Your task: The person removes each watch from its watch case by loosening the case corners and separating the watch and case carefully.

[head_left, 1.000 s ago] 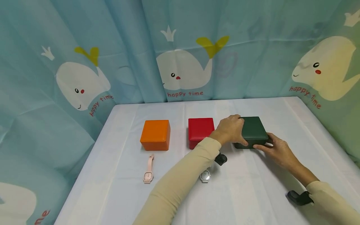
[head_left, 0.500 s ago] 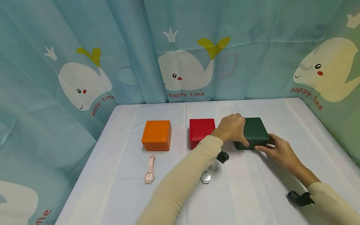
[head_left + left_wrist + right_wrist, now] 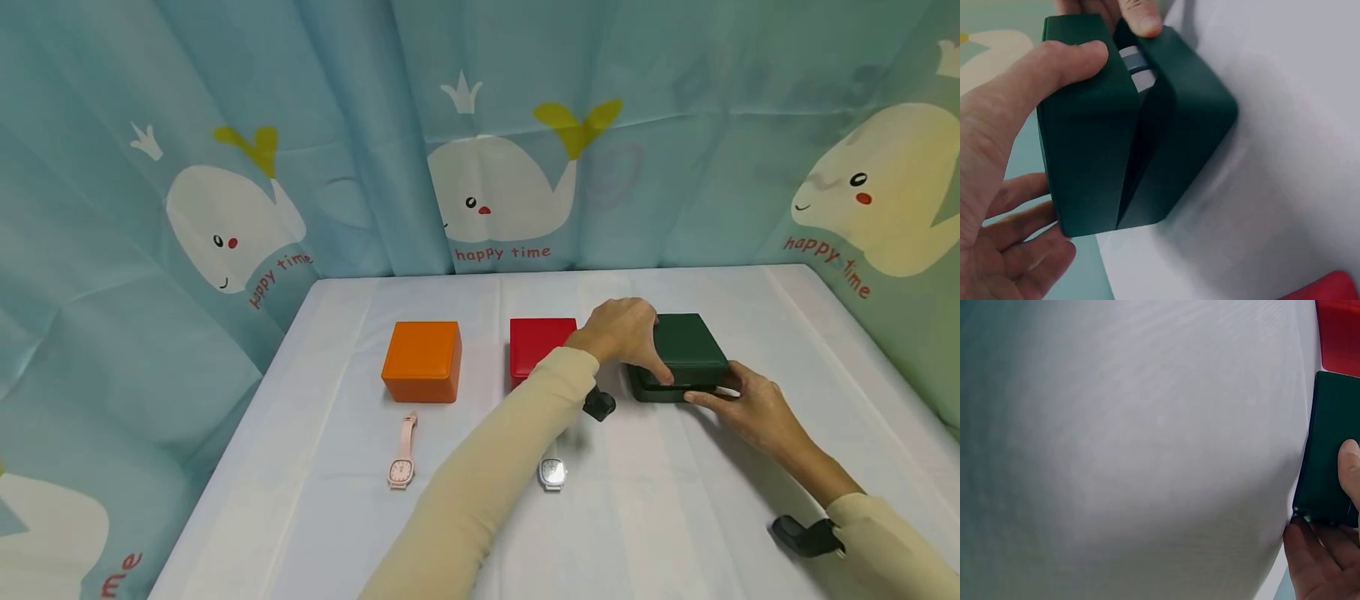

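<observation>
Left hand (image 3: 626, 333) is curled over the lid of the green box (image 3: 686, 354), thumb on the near edge, fingers round the far side, gripping it. Lid is cracked open a bit; wrist view shows a gap w/ something grey inside (image 3: 1135, 65). Right hand (image 3: 750, 404) sits at the box's 5 o'clock corner, fingertips pinching the base at the front-right edge, holding it down on the table (image 3: 712, 517).

Box is at roughly 2 o'clock on the table, rightmost of 3 in a row. Red box (image 3: 536, 350) just beside it at 9 o'clock, partly behind the left wrist. Orange box (image 3: 422, 361) further along, apart from the red one. Pink watch (image 3: 402, 454) lies flat at 6 o'clock from the orange box; white watch (image 3: 552, 472) at 6 o'clock from the red one, next to the cream sleeve (image 3: 487, 483). Whale curtain (image 3: 502, 187) hangs behind & on both sides
</observation>
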### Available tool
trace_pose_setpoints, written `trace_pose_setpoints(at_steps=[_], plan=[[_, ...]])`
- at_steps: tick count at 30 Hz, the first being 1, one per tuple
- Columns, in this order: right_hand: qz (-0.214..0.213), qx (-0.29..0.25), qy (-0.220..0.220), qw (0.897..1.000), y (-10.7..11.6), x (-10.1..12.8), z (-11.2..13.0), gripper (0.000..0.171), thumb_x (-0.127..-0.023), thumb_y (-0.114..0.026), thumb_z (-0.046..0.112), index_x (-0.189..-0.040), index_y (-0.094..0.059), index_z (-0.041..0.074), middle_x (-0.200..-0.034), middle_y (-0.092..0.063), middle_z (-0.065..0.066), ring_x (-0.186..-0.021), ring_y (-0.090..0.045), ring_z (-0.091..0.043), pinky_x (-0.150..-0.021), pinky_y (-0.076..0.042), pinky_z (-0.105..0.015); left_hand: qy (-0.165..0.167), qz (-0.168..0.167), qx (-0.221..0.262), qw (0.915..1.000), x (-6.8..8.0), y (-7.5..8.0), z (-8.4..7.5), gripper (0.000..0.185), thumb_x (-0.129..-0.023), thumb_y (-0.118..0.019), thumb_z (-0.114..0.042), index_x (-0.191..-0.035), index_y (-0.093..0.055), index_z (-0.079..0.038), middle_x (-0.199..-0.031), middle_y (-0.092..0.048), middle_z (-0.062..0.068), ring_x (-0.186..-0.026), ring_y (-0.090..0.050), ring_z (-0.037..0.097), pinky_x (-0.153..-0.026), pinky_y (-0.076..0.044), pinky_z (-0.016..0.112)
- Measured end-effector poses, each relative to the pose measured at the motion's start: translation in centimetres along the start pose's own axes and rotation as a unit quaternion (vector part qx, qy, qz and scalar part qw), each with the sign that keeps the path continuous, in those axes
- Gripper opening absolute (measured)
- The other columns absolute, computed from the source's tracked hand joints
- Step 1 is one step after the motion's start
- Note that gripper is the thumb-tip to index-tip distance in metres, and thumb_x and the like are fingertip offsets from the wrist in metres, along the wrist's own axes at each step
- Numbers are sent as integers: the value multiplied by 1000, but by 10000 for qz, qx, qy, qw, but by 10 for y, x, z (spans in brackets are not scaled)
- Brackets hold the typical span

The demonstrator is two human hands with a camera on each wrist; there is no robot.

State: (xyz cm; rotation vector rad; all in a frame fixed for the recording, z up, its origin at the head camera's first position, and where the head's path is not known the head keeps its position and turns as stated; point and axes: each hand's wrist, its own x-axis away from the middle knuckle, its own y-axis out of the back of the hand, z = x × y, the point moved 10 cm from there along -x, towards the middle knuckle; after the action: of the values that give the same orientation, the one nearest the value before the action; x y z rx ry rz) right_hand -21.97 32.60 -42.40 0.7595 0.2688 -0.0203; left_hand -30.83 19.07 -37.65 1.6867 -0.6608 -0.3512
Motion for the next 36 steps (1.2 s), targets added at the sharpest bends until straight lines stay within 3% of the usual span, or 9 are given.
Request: trace_pose_setpoints(at_steps=[8,12,15,17,21,25,28,31,36], plan=[[27,133,192,9997,0,-1,4,66,-88,-82,12,-137,-49,-15,-117,-63,-38,-102,-64,-54,-69,-48,-8,157,161,291,9993,-7,3,7,83,-63,-86,-69,-132,-66,-27,-119,-62,-17,-99,-54,2,-81,-50,22],[100,282,131,9995,0,-1,6,70,-88,-82,15,-141,-46,-14,-117,-63,-38,-101,-64,-55,-71,-59,-30,181,190,492,9984,-7,6,10,82,-63,-86,-69,-131,-67,-26,-116,-63,-17,-99,-54,3,-80,-49,22],[161,398,91,9990,0,-2,7,70,-89,-82,16,-140,-46,-15,-115,-63,-39,-101,-64,-55,-73,-57,-50,170,204,687,9973,-9,8,14,81,-62,-86,-69,-129,-68,-26,-115,-63,-18,-100,-54,2,-79,-49,22],[170,447,112,9988,-1,-2,7,67,-89,-82,17,-137,-48,-16,-114,-63,-39,-101,-64,-56,-74,-56,-53,182,218,847,9960,-10,8,16,79,-62,-86,-68,-128,-69,-27,-114,-63,-18,-100,-54,2,-78,-49,22],[129,386,253,9989,-1,-1,8,60,-89,-81,15,-131,-52,-16,-113,-63,-39,-101,-64,-56,-73,-58,-41,348,269,1192,9919,-11,8,22,78,-60,-88,-68,-126,-70,-30,-113,-62,-20,-99,-54,2,-75,-48,22],[101,326,343,9988,-2,0,9,58,-89,-81,13,-130,-53,-17,-117,-60,-42,-101,-63,-56,-73,-57,-43,450,312,1538,9866,-13,7,27,79,-58,-89,-69,-125,-72,-31,-114,-62,-21,-101,-55,2,-75,-49,24],[119,347,378,9986,-2,0,10,57,-89,-81,12,-129,-54,-17,-120,-58,-43,-101,-63,-57,-72,-57,-26,422,319,1779,9826,-16,6,29,76,-60,-89,-68,-124,-73,-30,-114,-63,-21,-104,-55,1,-77,-49,25],[190,305,361,9987,-3,0,10,57,-90,-80,12,-130,-53,-17,-123,-56,-43,-102,-62,-58,-70,-48,-9,478,364,2075,9764,-17,5,32,71,-62,-88,-67,-122,-74,-30,-112,-63,-23,-104,-55,0,-79,-49,25],[196,250,369,9988,-2,1,12,56,-90,-79,12,-130,-53,-17,-123,-56,-44,-101,-62,-58,-69,-48,-8,608,365,2402,9681,-17,5,38,67,-66,-85,-68,-121,-73,-32,-113,-62,-22,-107,-54,0,-86,-48,29]])
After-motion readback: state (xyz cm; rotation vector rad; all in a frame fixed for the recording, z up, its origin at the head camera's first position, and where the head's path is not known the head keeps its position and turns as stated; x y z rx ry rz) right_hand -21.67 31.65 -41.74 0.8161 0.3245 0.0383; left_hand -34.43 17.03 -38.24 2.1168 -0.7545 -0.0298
